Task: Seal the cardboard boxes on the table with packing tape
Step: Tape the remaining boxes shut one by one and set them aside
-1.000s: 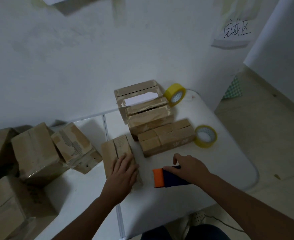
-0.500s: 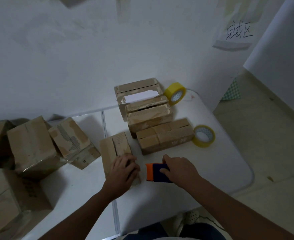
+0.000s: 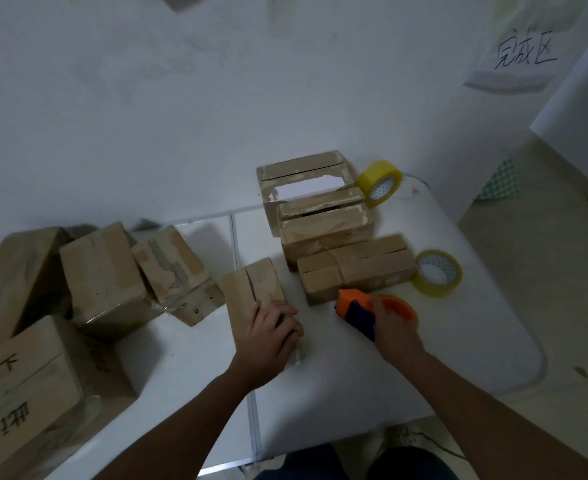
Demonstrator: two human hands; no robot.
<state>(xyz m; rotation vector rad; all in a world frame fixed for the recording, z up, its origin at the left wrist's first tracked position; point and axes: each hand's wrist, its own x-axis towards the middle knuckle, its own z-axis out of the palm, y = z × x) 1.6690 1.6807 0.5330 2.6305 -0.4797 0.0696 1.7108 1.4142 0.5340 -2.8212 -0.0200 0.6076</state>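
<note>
A small flat cardboard box [image 3: 251, 285] lies mid-table with its centre seam showing. My left hand [image 3: 273, 336] presses down on its near end. My right hand [image 3: 394, 332] grips an orange and blue tape dispenser [image 3: 361, 311], tilted up just right of the box, its orange nose pointing left. A long low box [image 3: 354, 268] lies behind the dispenser. Two stacked boxes [image 3: 320, 213] with open slots stand further back.
Two yellow tape rolls are on the white table [image 3: 441, 341]: one roll [image 3: 379, 183] upright by the wall, the other roll [image 3: 436, 271] flat at the right. Several larger boxes [image 3: 102, 278] crowd the left side. The table's rounded right edge drops to the floor.
My right hand has lifted and tilted the tape dispenser off the table. My left hand stays on the small box.
</note>
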